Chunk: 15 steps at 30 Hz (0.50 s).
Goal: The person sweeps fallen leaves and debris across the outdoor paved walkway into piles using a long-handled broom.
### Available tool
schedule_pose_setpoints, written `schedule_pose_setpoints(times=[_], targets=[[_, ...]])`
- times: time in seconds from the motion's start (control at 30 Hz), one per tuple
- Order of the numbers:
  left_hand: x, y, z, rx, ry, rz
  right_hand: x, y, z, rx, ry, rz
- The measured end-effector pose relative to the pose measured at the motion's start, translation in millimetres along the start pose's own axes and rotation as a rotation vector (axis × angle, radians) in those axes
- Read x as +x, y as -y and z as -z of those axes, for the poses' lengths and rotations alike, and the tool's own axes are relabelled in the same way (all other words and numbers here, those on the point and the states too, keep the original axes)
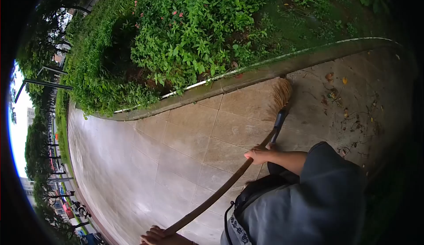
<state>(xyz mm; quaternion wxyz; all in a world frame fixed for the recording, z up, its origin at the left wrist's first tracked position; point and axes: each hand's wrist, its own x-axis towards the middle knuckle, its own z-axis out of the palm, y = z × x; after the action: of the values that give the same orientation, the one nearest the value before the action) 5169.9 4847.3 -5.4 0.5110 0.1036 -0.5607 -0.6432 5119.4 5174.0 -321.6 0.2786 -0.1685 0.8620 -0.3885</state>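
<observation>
Head view: the broom is seen slanting across the paving, its handle slightly bowed, brown and wood-like; farther right, it is joined by a dark, smooth collar to splayed, fibrous, straw-coloured bristles near the stone curb. The slabs are flat and jointed; scattered leaves are seen beyond. At lower left, the handle is gripped by the left hand, fingers curled; farther right, it is encircled by the closed right hand.
</observation>
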Motion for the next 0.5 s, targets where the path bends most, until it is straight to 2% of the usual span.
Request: schedule_pose_setpoints(times=[0.07, 0.13, 0.17, 0.2, 0.27, 0.33, 0.43, 0.5], targets=[[-72.6, 40.5, -45.2, 0.2, 0.128, 0.197, -47.9, -107.6, -1.4, 0.012, -0.007, -0.129], [-142.4, 69.7, -67.0, 0.151, 0.257, 0.527, -118.5, -150.6, 42.9, -0.001, -0.015, -0.454], [-167.7, 77.8, -69.0, 0.115, 0.332, 0.665, -143.3, -229.0, 17.3, -0.092, -0.039, -0.445], [-182.5, 79.6, -67.1, 0.098, 0.353, 0.682, -183.0, -210.2, 36.8, -0.079, -0.191, -0.472], [-201.8, 75.3, -51.5, 0.025, 0.452, 0.846, -233.2, -185.1, 54.9, -0.058, -0.341, -0.514], [-203.2, 59.7, -22.6, 0.018, 0.424, 0.853, -257.4, -176.8, 54.8, -0.109, -0.056, -0.643], [-187.4, 24.4, 33.6, -0.004, 0.311, 0.744, -273.9, -124.9, 28.9, -0.197, -0.019, -0.472], [-156.3, 8.3, 98.1, -0.026, 0.185, 0.652, -263.6, -74.3, 2.4, -0.177, -0.012, -0.357]])
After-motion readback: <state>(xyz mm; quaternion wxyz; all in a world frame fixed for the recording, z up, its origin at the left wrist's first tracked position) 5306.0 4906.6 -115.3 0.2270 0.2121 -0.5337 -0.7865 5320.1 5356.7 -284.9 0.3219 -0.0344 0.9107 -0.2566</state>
